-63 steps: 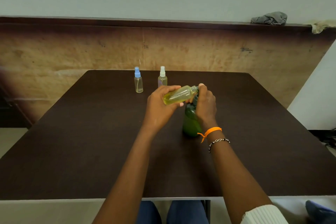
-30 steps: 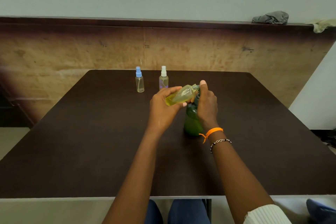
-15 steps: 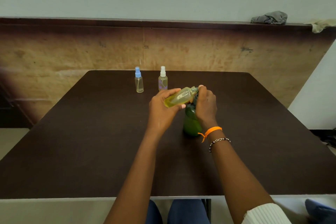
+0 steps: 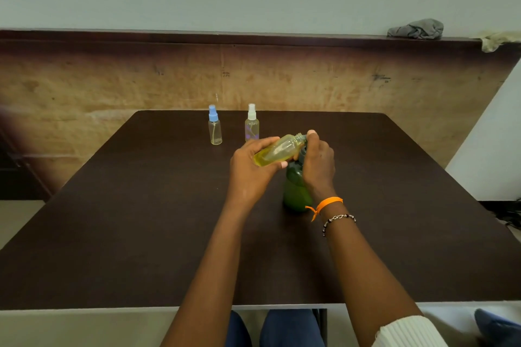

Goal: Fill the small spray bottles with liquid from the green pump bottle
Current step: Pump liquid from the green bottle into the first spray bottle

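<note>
Two knees in blue trousers (image 4: 290,328) are showing under the near edge of the dark brown table (image 4: 141,234), and a white sleeve cuff (image 4: 408,332) is sitting on the right arm. Two bare arms are reaching out over the table. The right wrist is wearing an orange band (image 4: 328,203) and a bead bracelet (image 4: 338,220). The green pump bottle (image 4: 296,191) is standing upright on the table, near the middle and a little to the right. The right hand (image 4: 320,166) is sitting over the top of it, with its fingers curling round the pump head, so the pump head is mostly hiding under the hand. The left hand (image 4: 249,175) is holding a small open bottle (image 4: 279,151) with its fingers and thumb wrapping round it. This small bottle is lying tilted, almost on its side, with its open neck pointing right and up, touching the right hand at the pump. Yellow liquid is lying in its lower left part. Farther back, near the far edge of the table, two small spray bottles are standing upright, a little apart. The blue-topped spray bottle (image 4: 214,129) is on the left, and the white-topped spray bottle (image 4: 251,124) is on the right. Behind the table is a brown wooden wall panel (image 4: 112,84). On the ledge above it, far to the right, a grey cloth (image 4: 415,29) is lying crumpled, and a pale rag (image 4: 499,40) is hanging at the corner.
</note>
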